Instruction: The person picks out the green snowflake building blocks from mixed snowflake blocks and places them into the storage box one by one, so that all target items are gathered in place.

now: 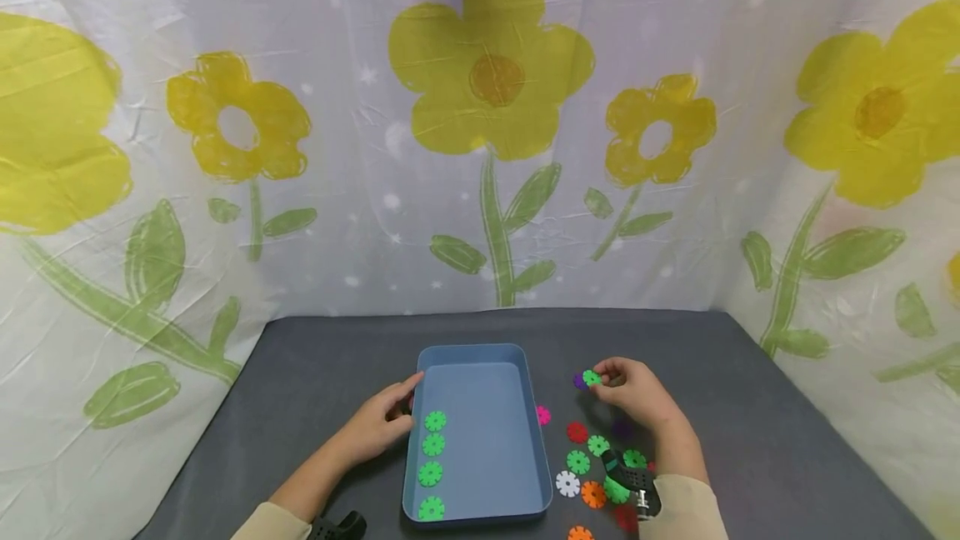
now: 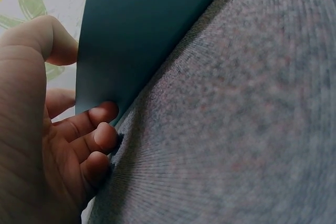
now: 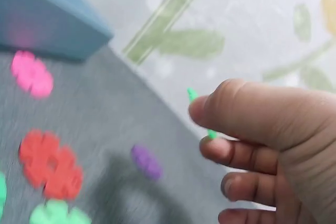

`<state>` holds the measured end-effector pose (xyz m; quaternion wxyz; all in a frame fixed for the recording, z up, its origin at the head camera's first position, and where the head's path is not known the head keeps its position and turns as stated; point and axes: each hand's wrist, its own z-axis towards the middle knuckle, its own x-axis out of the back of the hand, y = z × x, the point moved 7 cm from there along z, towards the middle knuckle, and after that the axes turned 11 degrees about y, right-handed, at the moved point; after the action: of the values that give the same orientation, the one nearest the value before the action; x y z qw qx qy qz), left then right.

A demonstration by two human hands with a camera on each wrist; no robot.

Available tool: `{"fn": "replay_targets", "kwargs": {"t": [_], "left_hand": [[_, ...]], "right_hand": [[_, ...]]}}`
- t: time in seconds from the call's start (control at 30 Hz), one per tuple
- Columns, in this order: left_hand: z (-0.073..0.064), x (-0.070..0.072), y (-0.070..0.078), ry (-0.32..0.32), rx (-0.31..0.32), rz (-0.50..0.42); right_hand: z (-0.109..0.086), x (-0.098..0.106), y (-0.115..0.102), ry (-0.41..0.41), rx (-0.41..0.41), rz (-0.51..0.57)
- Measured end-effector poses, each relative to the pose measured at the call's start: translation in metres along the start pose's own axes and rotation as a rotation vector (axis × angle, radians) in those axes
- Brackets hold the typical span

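Note:
A green snowflake disc (image 1: 592, 377) is pinched between the thumb and fingers of my right hand (image 1: 637, 394), raised above the table; it appears edge-on in the right wrist view. A purple disc (image 3: 146, 161) lies on the cloth below that hand. At the left side of the blue tray (image 1: 483, 517), my left hand (image 1: 372, 427) holds the edge. Its thumb and index finger are at the rim, and the other fingers bend against the outer wall (image 2: 131, 35). Several green discs (image 1: 431, 473) form a column along the tray's left inside.
Right of the tray lie scattered discs: a pink disc (image 1: 543, 415), a red disc (image 1: 577, 432), a white disc (image 1: 567, 484), an orange disc (image 1: 593, 495) and several green ones, partly under my right wrist. A flower-printed curtain (image 1: 360, 215) borders the grey tabletop (image 1: 337, 357).

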<state>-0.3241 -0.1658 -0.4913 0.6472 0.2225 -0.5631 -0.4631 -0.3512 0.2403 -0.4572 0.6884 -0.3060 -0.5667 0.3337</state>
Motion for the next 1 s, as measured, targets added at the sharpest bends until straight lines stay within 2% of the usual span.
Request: {"fn": "replay_targets", "kwargs": {"t": [0.27,0.4,0.67,1.0], "left_hand": [[-0.001,-0.002,-0.005,-0.003,0.007,0.032],[0.001,-0.003,-0.004,0.006,0.021,0.052],[0.001,-0.001,-0.005,0.023,0.022,0.045],[0.001,-0.002,-0.004,0.009,0.02,0.053]], "right_hand": [[-0.002,0.014,-0.053,0.089,0.152,0.02],[0.0,0.01,-0.08,0.085,0.229,0.061],[0.009,-0.031,-0.124,-0.045,0.306,0.091],[0.015,-0.09,-0.153,-0.205,0.422,0.02]]}}
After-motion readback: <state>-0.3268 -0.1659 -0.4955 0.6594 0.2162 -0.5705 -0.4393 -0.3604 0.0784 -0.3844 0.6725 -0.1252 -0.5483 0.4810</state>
